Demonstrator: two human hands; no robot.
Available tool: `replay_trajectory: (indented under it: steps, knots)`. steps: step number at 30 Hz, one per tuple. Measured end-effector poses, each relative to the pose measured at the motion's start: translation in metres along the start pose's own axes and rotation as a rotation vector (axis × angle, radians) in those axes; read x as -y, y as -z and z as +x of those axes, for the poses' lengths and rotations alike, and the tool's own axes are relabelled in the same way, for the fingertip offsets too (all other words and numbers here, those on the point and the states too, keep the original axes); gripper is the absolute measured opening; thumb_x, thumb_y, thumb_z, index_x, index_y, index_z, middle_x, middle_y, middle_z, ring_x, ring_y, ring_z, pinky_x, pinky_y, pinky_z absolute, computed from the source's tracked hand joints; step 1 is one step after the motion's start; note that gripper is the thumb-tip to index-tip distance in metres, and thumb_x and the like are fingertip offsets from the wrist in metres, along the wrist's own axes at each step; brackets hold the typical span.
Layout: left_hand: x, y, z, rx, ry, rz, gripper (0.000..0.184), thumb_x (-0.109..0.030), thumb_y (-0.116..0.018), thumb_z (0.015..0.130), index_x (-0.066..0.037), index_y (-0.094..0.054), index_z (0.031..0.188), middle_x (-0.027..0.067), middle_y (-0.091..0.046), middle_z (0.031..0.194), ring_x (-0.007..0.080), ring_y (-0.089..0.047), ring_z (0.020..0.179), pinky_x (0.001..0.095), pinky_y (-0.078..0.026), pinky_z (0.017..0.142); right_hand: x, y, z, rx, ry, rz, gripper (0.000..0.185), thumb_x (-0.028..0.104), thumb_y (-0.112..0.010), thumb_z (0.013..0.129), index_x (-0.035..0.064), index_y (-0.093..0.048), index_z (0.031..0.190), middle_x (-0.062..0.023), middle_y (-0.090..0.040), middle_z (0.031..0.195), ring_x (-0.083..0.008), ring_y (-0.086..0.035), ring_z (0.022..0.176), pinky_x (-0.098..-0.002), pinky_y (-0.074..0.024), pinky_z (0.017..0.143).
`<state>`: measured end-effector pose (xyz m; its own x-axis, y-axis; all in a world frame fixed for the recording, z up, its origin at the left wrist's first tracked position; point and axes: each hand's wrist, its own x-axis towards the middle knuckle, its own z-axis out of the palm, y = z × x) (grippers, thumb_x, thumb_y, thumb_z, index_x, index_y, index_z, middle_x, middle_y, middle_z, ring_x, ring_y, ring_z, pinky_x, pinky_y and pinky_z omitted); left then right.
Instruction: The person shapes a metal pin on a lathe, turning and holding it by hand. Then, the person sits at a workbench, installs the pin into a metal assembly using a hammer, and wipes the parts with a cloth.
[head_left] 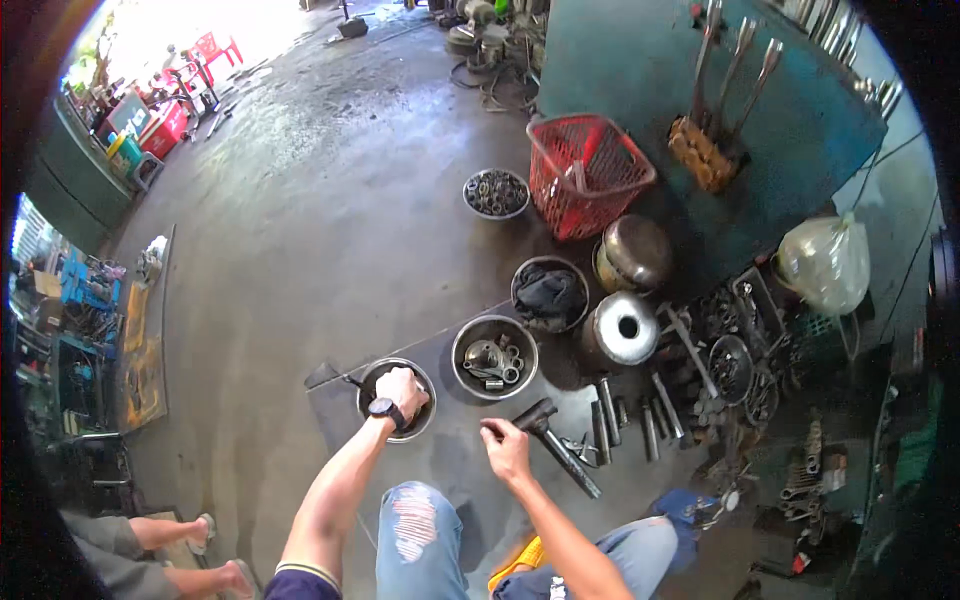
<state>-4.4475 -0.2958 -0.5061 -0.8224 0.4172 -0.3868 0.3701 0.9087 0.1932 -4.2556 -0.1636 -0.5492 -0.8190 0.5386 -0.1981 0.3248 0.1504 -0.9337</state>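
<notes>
One view, from my head, is showing both my hands low over the floor. My left hand [398,388] is reaching down into a metal bowl [429,420]; the hand itself is hiding the fingertips, so I cannot tell whether they are gripping anything. My right hand [510,455] is hovering between that bowl and a T-shaped tool [570,462], fingers curling in towards the thumb; I cannot tell whether they are touching or pinching something small. Just beside the first bowl, a second bowl [457,362] is holding rings [511,375] and other metal parts. Bare legs [165,532] of another person are showing at lower left. I judge that I am working inside the first bowl, and any lift from there would be calling for a sure grip clear of its rim.
</notes>
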Motion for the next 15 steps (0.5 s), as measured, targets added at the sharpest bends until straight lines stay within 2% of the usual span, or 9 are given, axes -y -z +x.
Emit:
replay_trajectory:
  steps: [2, 3, 6, 7, 9, 10, 11, 15]
  knots:
    - [-0.016, 0.04, -0.034, -0.039, -0.039, -0.004, 0.036, -0.031, -0.076, 0.062, 0.001, -0.07, 0.079, 0.0211, -0.068, 0.078, 0.0338, -0.068, 0.073, 0.0423, -0.056, 0.07, 0.044, 0.018, -0.023, 0.079, -0.142, 0.046, 0.017, 0.012, -0.064, 0.085, 0.0022, -0.068, 0.098, -0.0104, -0.07, 0.082, -0.0162, -0.067, 0.072, -0.03, -0.0528, 0.068]
    - [-0.027, 0.063, -0.056, -0.061, -0.068, -0.078, 0.038, -0.033, -0.076, 0.062, 0.0, -0.07, 0.079, 0.0208, -0.068, 0.078, 0.0337, -0.068, 0.073, 0.0424, -0.055, 0.07, 0.059, 0.022, -0.035, 0.066, -0.14, 0.17, 0.019, 0.015, -0.062, 0.089, 0.0004, -0.068, 0.099, -0.0087, -0.07, 0.078, -0.0129, -0.065, 0.067, -0.028, -0.0529, 0.064]
    - [-0.076, 0.152, -0.131, -0.095, -0.18, -0.307, 0.036, -0.034, -0.077, 0.063, -0.003, -0.067, 0.079, 0.0175, -0.067, 0.073, 0.0328, -0.067, 0.072, 0.0424, -0.053, 0.066, 0.156, 0.064, -0.069, 0.094, -0.308, 0.416, 0.022, 0.017, -0.058, 0.094, -0.0018, -0.067, 0.098, -0.0078, -0.07, 0.081, -0.0139, -0.066, 0.068, -0.0276, -0.0538, 0.064]
    - [-0.098, 0.19, -0.162, -0.153, -0.225, -0.395, 0.037, -0.032, -0.077, 0.065, -0.002, -0.066, 0.084, 0.0172, -0.066, 0.076, 0.0327, -0.066, 0.072, 0.0423, -0.053, 0.067, 0.204, 0.087, -0.081, 0.113, -0.315, 0.442, 0.033, 0.025, -0.051, 0.098, -0.004, -0.066, 0.097, -0.0082, -0.07, 0.082, -0.0158, -0.066, 0.069, -0.0286, -0.055, 0.064]
    - [-0.142, 0.265, -0.223, -0.084, -0.219, -0.509, 0.041, -0.03, -0.078, 0.065, -0.001, -0.061, 0.089, 0.0189, -0.065, 0.08, 0.0342, -0.065, 0.074, 0.041, -0.052, 0.067, 0.278, 0.128, -0.105, 0.092, -0.365, 0.58, 0.039, 0.031, -0.049, 0.1, -0.0042, -0.066, 0.097, -0.0087, -0.069, 0.082, -0.0163, -0.067, 0.069, -0.0294, -0.0553, 0.064]
    - [-0.158, 0.292, -0.25, -0.19, -0.339, -0.587, 0.042, -0.028, -0.078, 0.064, 0.002, -0.063, 0.091, 0.0115, -0.059, 0.066, 0.0236, -0.059, 0.057, 0.0358, -0.049, 0.056, 0.313, 0.15, -0.118, 0.079, -0.384, 0.651, 0.042, 0.033, -0.047, 0.1, -0.0043, -0.065, 0.097, -0.009, -0.069, 0.082, -0.0166, -0.067, 0.069, -0.0298, -0.0555, 0.064]
    - [-0.176, 0.322, -0.277, -0.207, -0.368, -0.554, 0.043, -0.027, -0.078, 0.065, 0.001, -0.063, 0.094, 0.0118, -0.059, 0.068, 0.0237, -0.06, 0.06, 0.0361, -0.049, 0.057, 0.35, 0.171, -0.132, 0.067, -0.391, 0.641, 0.046, 0.039, -0.043, 0.101, -0.0017, -0.063, 0.103, -0.0087, -0.068, 0.086, -0.0165, -0.065, 0.072, -0.0314, -0.055, 0.064]
    - [-0.236, 0.442, -0.367, -0.18, -0.439, -0.706, 0.045, -0.024, -0.078, 0.068, -0.001, -0.059, 0.102, 0.0112, -0.06, 0.073, 0.0249, -0.061, 0.066, 0.0362, -0.05, 0.063, 0.484, 0.253, -0.18, 0.055, -0.327, 0.701, 0.032, 0.029, -0.054, 0.098, -0.0004, -0.063, 0.103, -0.0048, -0.066, 0.088, -0.0139, -0.064, 0.072, -0.0294, -0.055, 0.064]
